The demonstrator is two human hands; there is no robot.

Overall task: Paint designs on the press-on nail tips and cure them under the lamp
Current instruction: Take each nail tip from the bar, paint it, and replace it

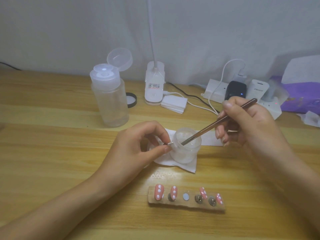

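Four salmon-pink press-on nail tips with white dots (pixel 159 192) stand on your rough wooden holder strip (pixel 187 206), front centre of the light woodgrain surface (pixel 52 135). They sit on round metal studs. The strip's middle spot shows only a pale oval pad (pixel 185 196).

Just behind the strip is a small frosted, translucent round jar (pixel 186 153) with its lid off, sitting on a crumpled white tissue (pixel 188 166). Its contents look cloudy white; can't tell what they are.

Your right hand (pixel 251 122) grips a thin brush with a glossy red-brown handle and metal ferrule (pixel 216 121). The brush is angled down with its tip inside the jar mouth.

Your left hand (pixel 138 144) pinches a small silvery metal piece (pixel 170 144) between thumb and forefinger, right at the jar's left rim. I can't tell whether a tip is mounted on it.

Further back left is a tall clear plastic pump-top bottle (pixel 110 101) with its flip cap open; fill level unreadable. A black round lid (pixel 132 100) lies just beside it.

Behind the jar there's a white lamp base with a thin neck (pixel 154 84), with a stack of white pads (pixel 174 104) next to it. A white power strip (pixel 214 91) with cables plugged in sits back right.
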